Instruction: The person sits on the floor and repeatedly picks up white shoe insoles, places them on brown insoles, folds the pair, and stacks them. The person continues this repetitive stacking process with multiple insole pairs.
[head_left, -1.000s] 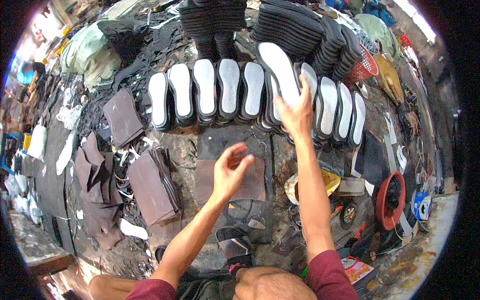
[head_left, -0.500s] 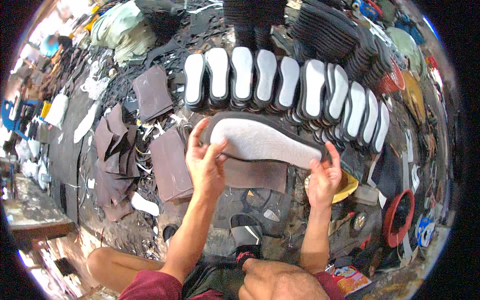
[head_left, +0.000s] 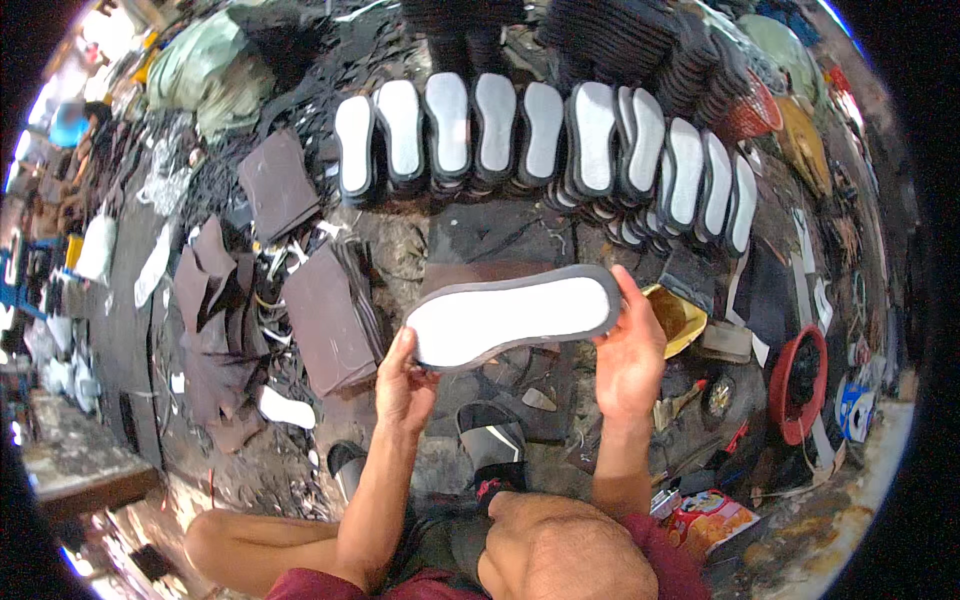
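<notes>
Between my two hands I hold a shoe sole point(head_left: 515, 315), dark-edged with a bright white insole on its upper face. My left hand point(head_left: 408, 385) pinches its left end, thumb on the top edge and fingers beneath. At the other end, my right hand point(head_left: 633, 350) grips the rounded tip, its fingers partly hidden behind the sole. Beyond it, a curved row of stacked soles point(head_left: 497, 125) with white tops runs from left to right. A stack of brown sheets point(head_left: 330, 315) lies left of the held sole.
More brown sheets point(head_left: 208, 285) and a loose white insole piece point(head_left: 286, 408) lie on the left. To the right are a yellow container point(head_left: 682, 325), a red ring-shaped basin point(head_left: 800, 385) and a brush point(head_left: 680, 403). Tall dark stacks point(head_left: 610, 45) stand at the back. Scraps litter the floor.
The held sole has turned, its right end now raised and its left end lower. My right hand has shifted its grip round that end. The view has moved slightly.
</notes>
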